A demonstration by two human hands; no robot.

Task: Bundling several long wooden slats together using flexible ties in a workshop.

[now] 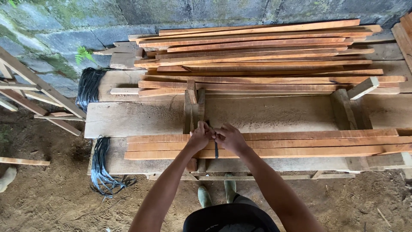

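Your left hand (200,136) and right hand (230,138) meet over the near bundle (274,145) of reddish-brown wooden slats, knuckles almost touching. Both grips are closed on a thin dark strap (216,149), which hangs down across the front edge of the bundle just below your right hand. The slats in the bundle are long, narrow and flat, stacked a few deep, with pale streaks along some edges. Their long axis runs left to right across your view, and their right ends run past the frame's edge.

The bundle lies on a rough plank worktop (137,118) dusted with sawdust, resting across upright wooden blocks (194,107) behind your hands. Beyond the bundle, a loose pile (257,56) of similar slats lies parallel to it. Left of the bundle, more dark straps (103,169) spill off the worktop's edge. Behind the pile stands a mossy block wall (64,30); the floor (51,202) is bare earth.
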